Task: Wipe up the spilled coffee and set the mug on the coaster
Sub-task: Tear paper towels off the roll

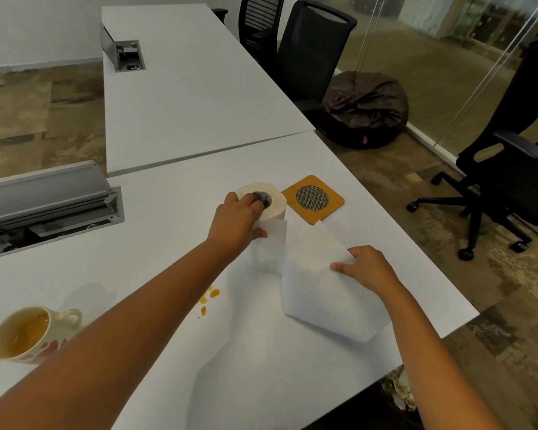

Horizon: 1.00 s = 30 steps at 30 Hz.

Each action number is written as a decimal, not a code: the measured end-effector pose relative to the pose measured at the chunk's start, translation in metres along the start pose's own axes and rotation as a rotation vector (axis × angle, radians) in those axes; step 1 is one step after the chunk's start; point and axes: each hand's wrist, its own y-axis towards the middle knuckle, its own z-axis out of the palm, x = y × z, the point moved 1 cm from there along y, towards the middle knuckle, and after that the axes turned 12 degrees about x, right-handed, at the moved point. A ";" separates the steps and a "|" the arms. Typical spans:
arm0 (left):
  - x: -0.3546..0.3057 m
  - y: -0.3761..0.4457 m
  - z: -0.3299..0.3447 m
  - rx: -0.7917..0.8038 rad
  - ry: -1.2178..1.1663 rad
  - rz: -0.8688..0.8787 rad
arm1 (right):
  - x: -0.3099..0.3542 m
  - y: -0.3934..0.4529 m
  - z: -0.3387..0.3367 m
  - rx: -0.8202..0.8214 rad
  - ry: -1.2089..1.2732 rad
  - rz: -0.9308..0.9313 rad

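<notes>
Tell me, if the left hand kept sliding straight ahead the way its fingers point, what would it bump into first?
The left hand already rests on the paper towel roll, so that comes first. Beyond the roll, the line seems to lead toward the wooden coaster, though depth is hard to judge from this one view.

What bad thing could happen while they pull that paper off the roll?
The paper towel roll stands upright, steadied only by the left hand; a hard tug from the right hand on the sheet might topple it. The left forearm also passes close to the mug, which holds liquid, so it might knock it.
</notes>
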 end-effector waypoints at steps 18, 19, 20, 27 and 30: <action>-0.005 0.004 -0.002 0.010 -0.040 -0.024 | -0.036 0.003 0.015 0.053 0.292 -0.027; -0.005 0.004 -0.002 0.011 -0.042 -0.026 | -0.037 0.003 0.017 0.083 0.298 -0.023; -0.006 0.004 -0.001 0.010 -0.046 -0.030 | -0.038 0.004 0.019 0.085 0.289 -0.007; -0.006 0.005 0.002 -0.004 -0.071 -0.047 | 0.000 0.002 0.027 -0.533 -0.088 -0.214; -0.006 0.004 0.003 -0.011 -0.067 -0.042 | 0.028 0.015 0.048 -0.294 -0.178 -0.294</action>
